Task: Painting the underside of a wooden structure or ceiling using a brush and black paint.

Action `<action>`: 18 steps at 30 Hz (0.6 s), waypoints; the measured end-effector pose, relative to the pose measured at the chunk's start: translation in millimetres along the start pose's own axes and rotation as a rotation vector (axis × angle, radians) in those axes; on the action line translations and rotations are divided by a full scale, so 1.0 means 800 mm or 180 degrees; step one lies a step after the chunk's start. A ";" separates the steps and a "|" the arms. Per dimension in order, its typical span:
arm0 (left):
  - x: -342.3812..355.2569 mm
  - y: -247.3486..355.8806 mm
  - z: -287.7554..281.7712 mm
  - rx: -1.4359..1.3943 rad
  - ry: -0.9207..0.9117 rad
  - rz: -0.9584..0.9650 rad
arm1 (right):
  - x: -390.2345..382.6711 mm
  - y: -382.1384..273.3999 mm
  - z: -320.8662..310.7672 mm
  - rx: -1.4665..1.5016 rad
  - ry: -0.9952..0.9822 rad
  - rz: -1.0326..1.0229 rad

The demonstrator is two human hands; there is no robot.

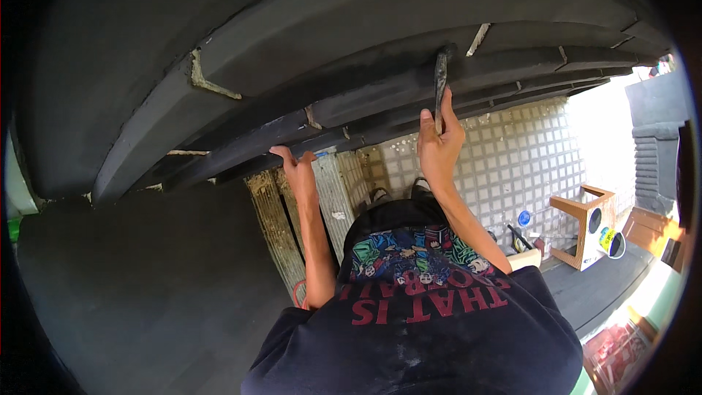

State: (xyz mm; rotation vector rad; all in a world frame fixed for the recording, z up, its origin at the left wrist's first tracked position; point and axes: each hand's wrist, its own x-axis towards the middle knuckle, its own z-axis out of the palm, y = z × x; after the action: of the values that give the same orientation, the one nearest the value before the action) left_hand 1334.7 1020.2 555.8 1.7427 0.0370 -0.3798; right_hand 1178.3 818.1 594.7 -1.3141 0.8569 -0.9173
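Slim tool (440, 77): held upright in the view, long axis running away from the body and across the bands of the dark stepped moulding (365, 91), tip pointing away from the person, at the moulding's face. Right grip (441, 148): thumb and fingers pinch the tool's near end. Left grip (298, 172): digits spread at the moulding's lower edge. Below: weathered boards (336, 197), then tiled floor (512, 150).

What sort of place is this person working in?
Probably an outdoor yard or porch beside a building: square-patterned paving brightly lit on one side, overlapping dark grey ledges, and a slim dark tool in the right hand.
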 end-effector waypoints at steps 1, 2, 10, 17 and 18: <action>-0.002 0.002 0.000 -0.0004 -0.0014 -0.0003 | -0.001 -0.002 0.001 -0.0029 -0.0012 0.0007; -0.004 0.004 0.001 0.0031 0.0003 0.0017 | -0.003 -0.006 0.001 -0.0037 0.0000 0.0004; 0.000 0.002 -0.002 -0.0069 -0.0054 0.0030 | -0.025 0.011 0.025 -0.0407 -0.0410 -0.0696; 0.002 -0.003 -0.004 -0.0024 0.0079 0.0063 | -0.040 -0.003 0.034 -0.0255 -0.1403 -0.0380; 0.005 -0.009 -0.007 0.0122 0.0171 0.0137 | -0.042 -0.012 0.030 -0.0309 -0.1677 -0.0215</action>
State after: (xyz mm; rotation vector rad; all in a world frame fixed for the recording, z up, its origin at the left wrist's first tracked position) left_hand 1337.8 1026.1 548.8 1.7885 0.0308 -0.3040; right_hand 1185.6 858.4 606.1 -1.5799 0.4512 -0.5410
